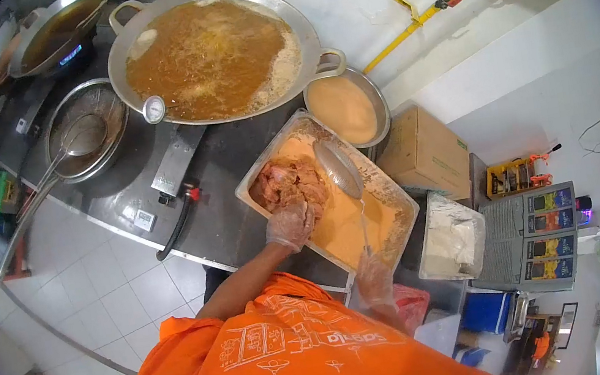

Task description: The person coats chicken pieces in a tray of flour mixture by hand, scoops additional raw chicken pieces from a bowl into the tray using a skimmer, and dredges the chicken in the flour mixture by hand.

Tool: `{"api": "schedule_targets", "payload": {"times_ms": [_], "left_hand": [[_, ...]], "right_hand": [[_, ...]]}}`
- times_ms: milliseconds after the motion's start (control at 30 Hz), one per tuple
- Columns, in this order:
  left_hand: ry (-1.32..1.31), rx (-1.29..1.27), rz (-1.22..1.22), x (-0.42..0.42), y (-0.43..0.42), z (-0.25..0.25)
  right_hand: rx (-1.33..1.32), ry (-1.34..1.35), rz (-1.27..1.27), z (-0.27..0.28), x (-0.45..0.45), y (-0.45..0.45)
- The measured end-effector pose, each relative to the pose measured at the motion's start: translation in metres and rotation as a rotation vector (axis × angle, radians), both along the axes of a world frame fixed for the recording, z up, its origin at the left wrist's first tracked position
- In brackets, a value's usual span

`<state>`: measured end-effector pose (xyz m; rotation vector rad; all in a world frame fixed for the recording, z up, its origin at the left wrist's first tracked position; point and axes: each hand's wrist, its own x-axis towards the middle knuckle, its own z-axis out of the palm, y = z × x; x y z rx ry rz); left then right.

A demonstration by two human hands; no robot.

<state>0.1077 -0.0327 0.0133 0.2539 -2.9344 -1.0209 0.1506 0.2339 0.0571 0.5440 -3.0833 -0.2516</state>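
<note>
A metal tray [411, 206] stands on the dark counter, holding orange-coloured coating [348, 230] and a heap of raw meat [288, 181] at its left end. My left hand [290, 225], in a clear plastic glove, reaches over the tray's near edge, its fingers curled on the meat at the heap's near side. My right hand [374, 278], also gloved, is closed around the handle of a skimmer [339, 169]. The skimmer's wide head lies over the tray beside the meat, with coating on it.
A large wok [213, 58] of bubbling oil with a dial thermometer [153, 110] stands behind the tray. Beside it are a bowl of orange liquid [343, 108], a cardboard box [422, 155] and a white powder tub [451, 235]. A strainer bowl [88, 129] sits left.
</note>
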Motion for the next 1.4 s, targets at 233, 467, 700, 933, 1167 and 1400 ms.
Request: {"api": "schedule_targets", "payload": {"times_ms": [233, 467, 700, 933, 1167, 1400], "left_hand": [[-0.075, -0.009, -0.065, 0.001, 0.0, -0.006], [-0.048, -0.248, -0.221, 0.002, 0.0, -0.002], [0.014, -0.021, -0.071, 0.0, -0.006, -0.003], [0.0, 0.041, -0.055, 0.0, -0.004, -0.015], [0.156, 0.056, 0.013, -0.003, 0.007, -0.042], [0.171, 0.027, -0.003, -0.004, 0.008, -0.044]], "right_hand": [[-0.144, 0.097, 0.065, 0.032, -0.157, 0.001], [0.081, 0.157, 0.151, 0.034, -0.335, -0.032], [0.381, 0.062, 0.194, 0.009, -0.439, -0.041], [0.728, -0.066, 0.405, 0.002, -0.49, 0.01], [-0.024, -0.426, -0.131, 0.016, -0.496, 0.057], [-0.112, -0.735, -0.532, 0.033, -0.408, -0.012]]}}
